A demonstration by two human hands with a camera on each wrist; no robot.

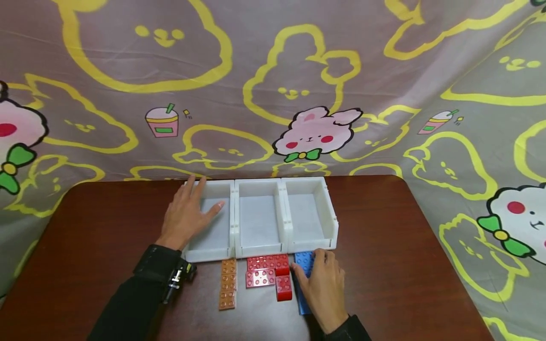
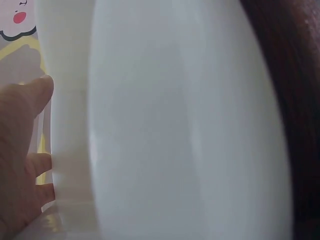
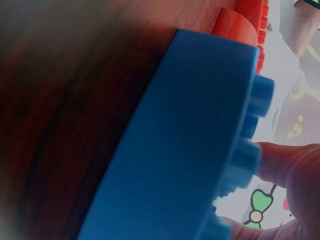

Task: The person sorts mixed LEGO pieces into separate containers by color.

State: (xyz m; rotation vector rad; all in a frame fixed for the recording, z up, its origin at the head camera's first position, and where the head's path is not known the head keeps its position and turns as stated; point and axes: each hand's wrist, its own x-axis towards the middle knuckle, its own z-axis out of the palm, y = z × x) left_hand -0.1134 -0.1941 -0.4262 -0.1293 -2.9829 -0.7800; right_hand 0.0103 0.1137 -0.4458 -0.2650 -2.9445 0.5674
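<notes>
My left hand (image 1: 183, 213) lies over the left side of the leftmost white bin (image 1: 210, 255), fingers extended toward its back edge and thumb spread over the inside. In the left wrist view, the bin's white wall (image 2: 150, 120) fills most of the picture, with fingers at its left. Below the rightmost bin (image 1: 313, 244), my right hand (image 1: 326, 289) grips a blue building brick (image 1: 304, 258), thumb at its left side and fingers at its right. The right wrist view has the studded blue brick (image 3: 175, 135) up close, fingertips at the studs.
Red bricks (image 1: 260, 278) lie left of the blue column, below the middle bin (image 1: 260, 248). Farther left is a column of orange bricks (image 1: 228, 282). The three bins stand side by side at the back of the brown table (image 1: 375, 265), before a patterned cloth (image 1: 230, 109).
</notes>
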